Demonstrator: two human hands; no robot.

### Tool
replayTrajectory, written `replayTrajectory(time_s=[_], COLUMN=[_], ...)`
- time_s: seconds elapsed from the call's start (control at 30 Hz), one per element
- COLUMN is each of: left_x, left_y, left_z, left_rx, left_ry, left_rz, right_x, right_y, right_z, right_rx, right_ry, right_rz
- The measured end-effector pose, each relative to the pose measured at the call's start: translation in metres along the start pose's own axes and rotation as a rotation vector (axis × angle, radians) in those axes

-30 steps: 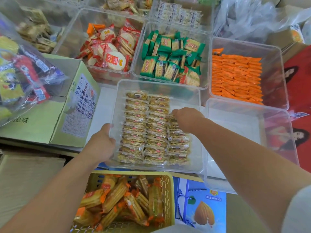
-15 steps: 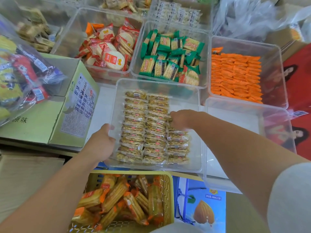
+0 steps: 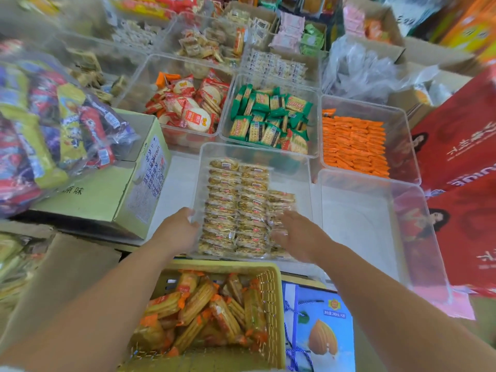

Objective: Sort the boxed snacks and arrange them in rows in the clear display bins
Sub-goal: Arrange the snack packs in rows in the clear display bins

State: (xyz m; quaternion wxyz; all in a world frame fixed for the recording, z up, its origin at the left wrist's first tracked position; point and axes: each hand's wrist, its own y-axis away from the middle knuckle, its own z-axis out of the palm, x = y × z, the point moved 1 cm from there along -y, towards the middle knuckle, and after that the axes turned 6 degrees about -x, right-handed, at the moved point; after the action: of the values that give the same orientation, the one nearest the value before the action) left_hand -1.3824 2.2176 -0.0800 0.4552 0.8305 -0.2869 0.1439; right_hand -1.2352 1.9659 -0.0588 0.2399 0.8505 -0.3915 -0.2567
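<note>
Gripping hand: left hand (image 3: 175,232) curls over the left wall of the clear bin (image 3: 306,178).
Right hand (image 3: 296,234): blurred, fingers flat on the short third row.
Snack packets (image 3: 236,210): three rows inside that bin, on the bench (image 3: 174,183).
Basket (image 3: 273,304): yellow, nearer, holding orange-wrapped biscuits (image 3: 198,302).

On my left I see a green cardboard box (image 3: 102,200) with a white label on its side. A big see-through bag (image 3: 53,130) full of bright packets lies on top of it. Brown cardboard (image 3: 67,269) lies nearer to me. On the right stand red boxes (image 3: 456,146) with a woman's picture. Down low is a blue box (image 3: 322,334) with an almond on it. Far back sits a crumpled plastic bag (image 3: 359,73).
</note>
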Motion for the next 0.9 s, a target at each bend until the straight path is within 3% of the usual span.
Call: replayTrajectory(time_s=[0.1,0.27,0.4,0.7,0.9], left_x=[-0.01,-0.039,-0.075,-0.193,-0.27], left_y=[0.02,0.089,0.145,0.272,0.315], left_z=[-0.007,-0.014,-0.009,-0.002,-0.018], left_rx=[0.098,0.321,0.496,0.796,0.671], left_ry=[-0.087,-0.028,0.023,-0.01,-0.041], left_rz=[0.088,0.34,0.38,0.036,-0.231], right_x=[-0.017,-0.063,-0.103,-0.211,-0.288], right_y=[0.032,0.076,0.096,0.111,0.117], right_z=[0.012,0.031,0.042,0.081,0.104], right_rx=[0.089,0.174,0.204,0.118,0.059], right_ry=[-0.102,-0.168,-0.145,-0.065,0.0], right_rz=[-0.02,-0.154,-0.318,-0.745,-0.892])
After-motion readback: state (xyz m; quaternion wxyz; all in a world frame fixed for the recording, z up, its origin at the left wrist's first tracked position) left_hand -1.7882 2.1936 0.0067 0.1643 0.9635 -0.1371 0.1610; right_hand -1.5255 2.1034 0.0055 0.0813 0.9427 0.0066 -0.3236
